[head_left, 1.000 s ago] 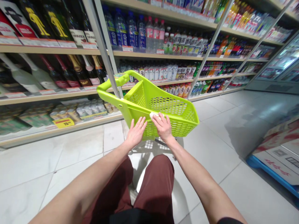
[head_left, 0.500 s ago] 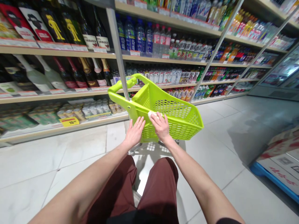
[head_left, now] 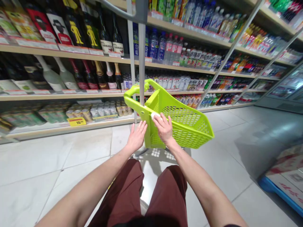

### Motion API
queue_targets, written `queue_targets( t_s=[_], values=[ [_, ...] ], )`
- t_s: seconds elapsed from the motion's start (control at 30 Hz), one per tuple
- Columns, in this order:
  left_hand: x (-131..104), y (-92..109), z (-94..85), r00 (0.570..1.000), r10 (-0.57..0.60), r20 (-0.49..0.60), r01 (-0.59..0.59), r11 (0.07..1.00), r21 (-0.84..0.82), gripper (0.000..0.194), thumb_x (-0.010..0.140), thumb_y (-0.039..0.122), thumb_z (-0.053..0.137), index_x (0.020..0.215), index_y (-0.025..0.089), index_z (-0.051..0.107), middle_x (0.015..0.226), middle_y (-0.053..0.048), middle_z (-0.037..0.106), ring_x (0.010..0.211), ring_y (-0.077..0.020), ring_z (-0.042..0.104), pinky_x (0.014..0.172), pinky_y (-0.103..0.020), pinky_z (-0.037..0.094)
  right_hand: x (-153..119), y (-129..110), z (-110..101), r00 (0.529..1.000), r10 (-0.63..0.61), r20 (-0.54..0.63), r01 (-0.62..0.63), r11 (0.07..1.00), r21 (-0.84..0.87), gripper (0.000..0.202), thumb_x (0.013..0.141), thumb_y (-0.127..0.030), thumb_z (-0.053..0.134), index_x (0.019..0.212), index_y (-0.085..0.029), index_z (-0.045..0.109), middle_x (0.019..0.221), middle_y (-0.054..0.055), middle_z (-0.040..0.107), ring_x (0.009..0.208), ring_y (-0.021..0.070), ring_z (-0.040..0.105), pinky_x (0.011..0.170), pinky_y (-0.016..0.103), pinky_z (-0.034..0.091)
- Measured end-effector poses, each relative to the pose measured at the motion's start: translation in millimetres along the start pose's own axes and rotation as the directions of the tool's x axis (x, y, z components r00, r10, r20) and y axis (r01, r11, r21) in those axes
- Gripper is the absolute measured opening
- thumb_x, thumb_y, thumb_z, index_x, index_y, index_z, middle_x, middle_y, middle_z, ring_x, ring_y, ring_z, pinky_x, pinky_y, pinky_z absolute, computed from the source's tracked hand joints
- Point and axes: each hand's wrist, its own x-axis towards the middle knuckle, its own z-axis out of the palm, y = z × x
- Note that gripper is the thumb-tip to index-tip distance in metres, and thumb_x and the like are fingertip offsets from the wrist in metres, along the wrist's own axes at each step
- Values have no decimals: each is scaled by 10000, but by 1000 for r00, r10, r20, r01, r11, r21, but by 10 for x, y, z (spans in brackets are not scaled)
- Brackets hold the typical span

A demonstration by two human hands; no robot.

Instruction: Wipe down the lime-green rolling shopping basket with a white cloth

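Note:
A lime-green shopping cart (head_left: 189, 135) with perforated sides stands in front of my knees. My right hand (head_left: 163, 126) presses a white wad (head_left: 154, 115), like a tissue or cloth, against the upper side of the basket near its rim. Most of the wad is hidden under my fingers. My left hand (head_left: 137, 136) is open, its fingers stretched out and fingertips at the basket's rear edge, below the green handle (head_left: 129, 93). A grey metal pole (head_left: 141, 63) rises beside the handle.
Shelves with bottles (head_left: 88, 74) and cans (head_left: 101, 109) run along the far side, with a yellow price tag (head_left: 76, 121) low down. At right, boxes (head_left: 290, 179) rest on a blue pallet (head_left: 279, 192). Pale floor tiles (head_left: 78, 138) lie underfoot.
The cart and shelves sit farther right in view. Relative to the cart, both hands are closer to its handle end, and the white wad has shifted along the side with my right hand.

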Motion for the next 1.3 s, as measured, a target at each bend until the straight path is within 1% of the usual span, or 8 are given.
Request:
queue_targets(
  t_s=[0.07, 0.3, 0.43, 0.53, 0.77, 1.03, 1.2, 1.3],
  values=[
    [-3, -17, 6, 1000, 0, -5, 0, 1000, 4, 634, 716, 91, 321, 1343, 103, 225, 1435, -98, 185, 1334, -216, 84, 1057, -537, 90, 93, -12, 50, 1000, -8, -10, 8, 1000, 6, 307, 890, -178, 389, 1152, -244, 535, 1222, 29, 531, 1279, 188, 273, 1054, 453, 151],
    [-144, -169, 32, 1000, -20, 7, 20, 1000, 22, 638, 712, 86, 320, 1343, 114, 230, 1434, -93, 190, 1330, -211, 112, 1058, -523, 112, -227, -184, 213, 987, -143, 76, 139, 989, 58, 279, 879, -142, 395, 1061, -220, 591, 1188, 25, 559, 1247, 188, 334, 1021, 429, 242],
    [-126, -270, -30, 998, -57, 4, 57, 998, 30, 653, 703, 86, 331, 1347, 107, 218, 1436, -93, 178, 1331, -214, 106, 1062, -521, 87, 250, -256, 40, 997, -76, -22, 78, 995, 58, 301, 885, -165, 395, 1132, -240, 549, 1210, 22, 540, 1279, 189, 273, 1049, 445, 176],
    [-98, -280, -69, 998, -67, -4, 68, 997, 32, 655, 700, 102, 344, 1344, 100, 226, 1437, -95, 167, 1334, -216, 89, 1065, -519, 71, 520, -276, 62, 996, -79, -52, 82, 995, 58, 298, 889, -175, 397, 1141, -242, 541, 1224, 23, 529, 1283, 188, 262, 1053, 455, 162],
    [-267, -353, -76, 998, -58, 27, 57, 997, 49, 674, 685, 111, 358, 1346, 108, 224, 1441, -83, 149, 1334, -216, 85, 1060, -516, 102, -81, -412, 364, 942, -299, 151, 284, 952, 113, 232, 872, -160, 431, 1022, -202, 602, 1191, 25, 557, 1192, 208, 411, 997, 445, 292],
    [-158, -433, -261, 991, -135, -19, 136, 989, 60, 672, 698, 174, 381, 1341, 77, 216, 1438, -115, 151, 1335, -226, 75, 1050, -540, 91, 533, -370, 157, 984, -177, 15, 175, 981, 87, 316, 888, -159, 387, 1168, -228, 515, 1255, 24, 501, 1288, 188, 251, 1057, 464, 156],
    [-102, -396, -400, 992, -121, -46, 123, 991, 46, 673, 711, 208, 398, 1345, 84, 207, 1441, -116, 140, 1336, -233, 66, 1052, -530, 101, 225, -366, 221, 963, -260, 70, 253, 963, 99, 255, 874, -165, 409, 1037, -215, 599, 1188, 24, 559, 1212, 201, 381, 1029, 452, 213],
    [-3, -381, -495, 990, -113, -78, 115, 993, 28, 673, 718, 203, 393, 1349, 85, 191, 1441, -120, 139, 1336, -229, 62, 1055, -528, 87, 235, -353, 63, 992, -125, 30, 121, 989, 89, 292, 878, -163, 380, 1083, -225, 578, 1180, 31, 565, 1225, 196, 358, 1032, 448, 189]
  ],
)
